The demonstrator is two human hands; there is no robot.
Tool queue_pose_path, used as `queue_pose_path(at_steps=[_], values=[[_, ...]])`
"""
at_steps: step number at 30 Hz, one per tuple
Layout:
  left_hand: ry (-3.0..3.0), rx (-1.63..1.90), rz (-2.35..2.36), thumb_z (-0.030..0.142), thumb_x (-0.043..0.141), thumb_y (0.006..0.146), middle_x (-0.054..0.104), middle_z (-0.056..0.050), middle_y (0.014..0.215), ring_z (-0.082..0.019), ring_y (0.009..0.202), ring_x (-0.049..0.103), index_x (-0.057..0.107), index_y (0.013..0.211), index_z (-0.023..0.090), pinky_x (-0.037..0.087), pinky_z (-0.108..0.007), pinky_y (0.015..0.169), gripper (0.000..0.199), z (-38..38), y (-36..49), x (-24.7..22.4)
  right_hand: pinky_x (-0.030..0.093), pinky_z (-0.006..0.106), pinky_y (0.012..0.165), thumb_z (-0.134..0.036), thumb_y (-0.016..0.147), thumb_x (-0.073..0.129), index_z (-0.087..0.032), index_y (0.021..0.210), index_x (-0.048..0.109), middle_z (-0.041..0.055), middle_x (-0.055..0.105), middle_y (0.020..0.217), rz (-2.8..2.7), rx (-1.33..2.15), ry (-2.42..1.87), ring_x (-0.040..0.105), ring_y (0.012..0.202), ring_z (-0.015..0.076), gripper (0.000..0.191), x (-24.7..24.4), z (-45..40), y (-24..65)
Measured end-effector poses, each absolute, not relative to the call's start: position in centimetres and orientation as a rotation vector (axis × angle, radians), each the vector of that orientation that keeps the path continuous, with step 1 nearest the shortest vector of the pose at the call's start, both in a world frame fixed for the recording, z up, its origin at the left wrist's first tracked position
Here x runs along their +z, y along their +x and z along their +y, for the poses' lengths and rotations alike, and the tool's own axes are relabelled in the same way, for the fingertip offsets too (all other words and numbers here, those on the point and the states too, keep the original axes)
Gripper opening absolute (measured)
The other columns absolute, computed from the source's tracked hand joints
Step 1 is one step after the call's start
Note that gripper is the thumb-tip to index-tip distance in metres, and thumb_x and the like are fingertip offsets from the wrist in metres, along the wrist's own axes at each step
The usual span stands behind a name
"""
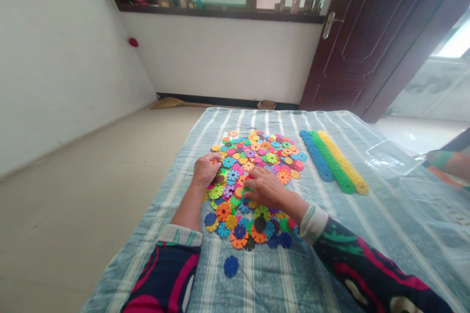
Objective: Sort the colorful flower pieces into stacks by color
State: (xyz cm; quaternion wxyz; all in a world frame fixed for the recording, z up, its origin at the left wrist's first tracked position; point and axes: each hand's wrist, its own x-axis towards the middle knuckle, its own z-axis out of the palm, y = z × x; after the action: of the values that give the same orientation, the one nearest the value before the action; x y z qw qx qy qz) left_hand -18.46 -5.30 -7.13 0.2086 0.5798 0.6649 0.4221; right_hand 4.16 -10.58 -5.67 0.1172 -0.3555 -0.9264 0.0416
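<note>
A pile of colourful notched plastic discs [250,153], flower-like in shape, is spread over the striped cloth. At the pile's left edge, my left hand [205,170] is closed, with an orange disc [215,161] showing between its fingers. My right hand [267,188] reaches over the middle of the pile with bent fingers. A bit of a red disc [250,176] shows at its fingertips, and the hand covers the discs beneath. One dark blue disc [231,266] lies apart, nearer to me.
Blue [316,156], green [332,162] and yellow [343,162] rows of joined discs lie right of the pile. Clear plastic containers [394,157] stand at the far right. Striped cloth [264,288] covers the table or bed. Beyond are a windowsill [227,13] and a brown door [352,44].
</note>
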Motion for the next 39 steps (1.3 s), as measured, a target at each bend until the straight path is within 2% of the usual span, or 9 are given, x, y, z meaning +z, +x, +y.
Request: queue_pose_path(at_steps=[4, 8, 11, 16, 20, 24, 27, 34, 39], values=[[1.565, 1.211, 1.835, 0.022, 0.056, 0.063, 0.072, -0.002, 0.107, -0.019, 0.087, 0.069, 0.071, 0.080, 0.018, 0.057, -0.025, 0.071, 0.023, -5.2, -18.6, -7.3, 0.038, 0.034, 0.085, -0.031, 0.088, 0.057, -0.019, 0.100, 0.067, 0.0097, 0.058, 0.102, -2.556, 0.066, -1.275, 0.049, 0.098, 0.0218, 0.020, -5.5, -9.2, 5.9], [1.680, 1.257, 1.833, 0.022, 0.056, 0.062, 0.074, -0.002, 0.098, -0.021, 0.097, 0.067, 0.070, 0.074, 0.019, 0.052, -0.030, 0.091, 0.019, -4.6, -19.1, -7.9, 0.038, 0.034, 0.085, -0.035, 0.086, 0.060, -0.021, 0.099, 0.068, 0.0082, 0.058, 0.101, -2.568, 0.144, -1.134, 0.050, 0.098, 0.0208, 0.021, -5.2, -10.8, 6.8], [1.705, 1.254, 1.815, 0.023, 0.055, 0.063, 0.073, -0.002, 0.101, -0.021, 0.102, 0.066, 0.071, 0.077, 0.020, 0.050, -0.030, 0.095, 0.021, -4.4, -19.2, -8.2, 0.036, 0.035, 0.086, -0.042, 0.081, 0.065, -0.023, 0.097, 0.068, 0.0066, 0.058, 0.097, -2.665, 0.174, -0.928, 0.048, 0.101, 0.0216, 0.025, -5.2, -12.4, 5.8], [1.621, 1.263, 1.799, 0.024, 0.055, 0.064, 0.071, -0.004, 0.108, -0.021, 0.101, 0.066, 0.070, 0.081, 0.018, 0.055, -0.028, 0.084, 0.024, -4.7, -19.0, -8.2, 0.036, 0.036, 0.084, -0.039, 0.082, 0.065, -0.023, 0.097, 0.067, 0.0077, 0.057, 0.101, -2.687, 0.121, -0.931, 0.046, 0.103, 0.0234, 0.022, -5.5, -12.7, 3.8], [1.549, 1.260, 1.789, 0.024, 0.055, 0.063, 0.071, -0.005, 0.109, -0.020, 0.086, 0.069, 0.071, 0.081, 0.017, 0.058, -0.026, 0.069, 0.025, -4.9, -18.7, -8.1, 0.038, 0.037, 0.083, -0.040, 0.079, 0.068, -0.018, 0.086, 0.067, 0.0090, 0.057, 0.100, -2.647, 0.085, -1.051, 0.047, 0.101, 0.0242, 0.023, -5.3, -12.7, 4.0], [1.512, 1.260, 1.805, 0.025, 0.056, 0.062, 0.072, -0.005, 0.106, -0.018, 0.076, 0.069, 0.072, 0.081, 0.017, 0.057, -0.025, 0.065, 0.026, -5.0, -18.5, -7.9, 0.038, 0.038, 0.085, -0.045, 0.075, 0.071, -0.016, 0.084, 0.067, 0.0104, 0.058, 0.100, -2.732, 0.040, -0.972, 0.047, 0.103, 0.0259, 0.031, -5.1, -13.8, 4.1], [1.471, 1.265, 1.791, 0.026, 0.057, 0.061, 0.071, -0.006, 0.107, -0.017, 0.075, 0.068, 0.071, 0.081, 0.016, 0.056, -0.024, 0.062, 0.026, -5.1, -18.3, -7.6, 0.039, 0.037, 0.085, -0.040, 0.076, 0.071, -0.016, 0.082, 0.067, 0.0099, 0.060, 0.097, -2.721, 0.056, -0.978, 0.048, 0.101, 0.0249, 0.025, -5.3, -14.0, 3.9], [1.488, 1.249, 1.803, 0.030, 0.058, 0.059, 0.072, -0.006, 0.106, -0.017, 0.072, 0.068, 0.072, 0.080, 0.016, 0.056, -0.024, 0.061, 0.028, -4.9, -18.5, -7.7, 0.042, 0.029, 0.078, -0.021, 0.085, 0.060, -0.017, 0.068, 0.067, 0.0050, 0.064, 0.082, -2.369, 0.442, -0.916, 0.057, 0.084, 0.0158, 0.019, -5.8, -11.7, 5.0], [1.536, 1.227, 1.859, 0.031, 0.059, 0.061, 0.073, -0.004, 0.102, -0.018, 0.075, 0.069, 0.072, 0.080, 0.019, 0.056, -0.024, 0.065, 0.026, -4.7, -18.7, -7.7, 0.045, 0.025, 0.068, -0.028, 0.081, 0.062, -0.017, 0.074, 0.070, 0.0004, 0.066, 0.074, -1.902, 0.859, -1.004, 0.059, 0.071, 0.0126, 0.015, -4.9, -10.4, 7.7]])
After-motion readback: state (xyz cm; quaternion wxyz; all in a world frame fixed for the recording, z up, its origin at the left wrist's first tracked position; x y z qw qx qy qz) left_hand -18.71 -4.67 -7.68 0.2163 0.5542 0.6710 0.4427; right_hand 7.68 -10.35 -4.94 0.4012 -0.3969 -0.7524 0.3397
